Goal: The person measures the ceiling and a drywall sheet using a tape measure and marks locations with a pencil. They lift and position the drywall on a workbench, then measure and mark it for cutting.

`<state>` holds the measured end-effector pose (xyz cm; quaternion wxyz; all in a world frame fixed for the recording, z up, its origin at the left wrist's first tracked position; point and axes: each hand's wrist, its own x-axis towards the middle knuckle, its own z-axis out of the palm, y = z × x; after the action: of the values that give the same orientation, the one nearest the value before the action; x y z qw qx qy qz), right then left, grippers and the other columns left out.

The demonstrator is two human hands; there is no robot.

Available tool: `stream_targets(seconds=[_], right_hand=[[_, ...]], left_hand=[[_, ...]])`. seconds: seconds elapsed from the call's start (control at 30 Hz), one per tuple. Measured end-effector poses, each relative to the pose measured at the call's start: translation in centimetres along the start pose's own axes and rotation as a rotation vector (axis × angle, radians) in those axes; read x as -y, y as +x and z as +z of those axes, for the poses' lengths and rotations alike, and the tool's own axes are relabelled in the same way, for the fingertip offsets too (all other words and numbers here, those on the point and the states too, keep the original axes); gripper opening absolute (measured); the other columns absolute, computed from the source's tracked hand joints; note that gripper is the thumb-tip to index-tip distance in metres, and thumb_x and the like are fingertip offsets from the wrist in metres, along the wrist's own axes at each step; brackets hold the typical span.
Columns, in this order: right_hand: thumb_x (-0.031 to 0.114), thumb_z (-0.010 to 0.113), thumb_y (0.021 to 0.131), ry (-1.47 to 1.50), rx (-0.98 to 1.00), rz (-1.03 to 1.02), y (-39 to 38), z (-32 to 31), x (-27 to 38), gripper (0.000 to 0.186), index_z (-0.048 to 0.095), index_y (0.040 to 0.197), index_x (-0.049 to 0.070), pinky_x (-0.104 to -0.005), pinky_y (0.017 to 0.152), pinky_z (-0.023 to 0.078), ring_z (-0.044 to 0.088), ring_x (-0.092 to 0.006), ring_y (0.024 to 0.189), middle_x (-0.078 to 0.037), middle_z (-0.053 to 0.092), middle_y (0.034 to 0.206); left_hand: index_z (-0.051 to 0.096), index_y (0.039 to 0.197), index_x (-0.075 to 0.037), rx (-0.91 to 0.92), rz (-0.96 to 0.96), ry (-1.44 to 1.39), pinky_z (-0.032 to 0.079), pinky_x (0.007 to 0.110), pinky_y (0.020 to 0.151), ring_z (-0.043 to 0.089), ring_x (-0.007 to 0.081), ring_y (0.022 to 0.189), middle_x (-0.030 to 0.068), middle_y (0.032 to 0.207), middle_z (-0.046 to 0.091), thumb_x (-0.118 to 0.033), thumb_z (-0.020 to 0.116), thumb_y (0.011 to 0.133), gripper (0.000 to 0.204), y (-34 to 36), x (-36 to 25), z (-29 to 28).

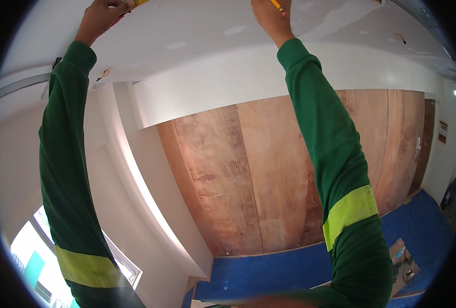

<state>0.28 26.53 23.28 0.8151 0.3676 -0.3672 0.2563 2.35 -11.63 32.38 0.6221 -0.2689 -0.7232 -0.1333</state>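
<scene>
Overhead, a pencil [277,6] and a yellow-and-red tool [139,2] are held up near the ceiling [202,31]

In the head view, the yellow-and-red tool, probably a tape measure, is held by the left grip [103,19] at the upper edge, where most of it is cut off. The fingers are curled around it, with red glimpsed below them and yellow beyond. The pencil is carried by the right grip [270,20], well apart from the left, its pink eraser [284,13] pointed down and to the right; its writing tip is hidden, and how the fingertips are set cannot be told. Whether the ceiling is touched by either grip cannot be told. Lower down, wooden panels [276,174] and a blue floor covering [269,274] are seen.

The pencil is judged light, stiff and easily snapped, best taken by its shaft close behind the tip. The tool is judged heavier and hard-cased, best clasped firmly around its body; any blade drawn out would likely be thin, springy and prone to buckle if left unsupported
</scene>
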Motion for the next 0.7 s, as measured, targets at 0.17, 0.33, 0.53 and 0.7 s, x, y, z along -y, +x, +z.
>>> stream_targets(seconds=[0.17,0.33,0.53,0.7], right_hand=[[0.012,0.066,0.098,-0.088,0.010,0.104,-1.7,-0.3,0.3,0.013,0.062,0.102,0.001,-0.0374,0.069,0.053,0.069,-0.0239,0.080,-0.013,0.071,0.087],[0.016,0.068,0.098,-0.073,0.064,0.237,-5.5,-3.5,3.1,0.016,0.065,0.108,0.004,-0.0302,0.073,0.053,0.066,-0.0158,0.080,-0.008,0.072,0.097],[0.010,0.066,0.100,-0.160,0.143,0.672,-16.2,-15.8,12.9,0.011,0.065,0.109,0.003,-0.0257,0.081,0.050,0.060,-0.0083,0.095,-0.002,0.068,0.103],[0.018,0.066,0.102,-0.363,-0.067,1.117,-27.9,-25.4,23.6,0.014,0.065,0.110,0.008,-0.0235,0.075,0.049,0.063,-0.0079,0.087,-0.001,0.068,0.097]], left_hand=[[0.078,0.106,0.002,-0.084,0.092,-0.027,0.054,0.026,0.068,0.067,0.0110,0.076,0.0065,0.105,0.070,-0.055,0.075,0.089,0.059,0.1,0.6,0.7],[0.079,0.100,0.000,-0.120,0.058,0.024,0.055,0.031,0.075,0.070,0.0180,0.083,0.0101,0.109,0.071,-0.054,0.076,0.088,0.055,0.4,1.2,1.2],[0.078,0.097,0.001,-0.246,0.164,0.019,0.054,0.038,0.081,0.069,0.0243,0.084,0.0133,0.109,0.071,-0.050,0.077,0.087,0.052,0.0,1.1,2.2],[0.078,0.097,0.000,-0.261,0.148,-0.045,0.054,0.039,0.082,0.069,0.0273,0.086,0.0137,0.112,0.071,-0.046,0.076,0.088,0.047,-0.2,0.9,2.4]])
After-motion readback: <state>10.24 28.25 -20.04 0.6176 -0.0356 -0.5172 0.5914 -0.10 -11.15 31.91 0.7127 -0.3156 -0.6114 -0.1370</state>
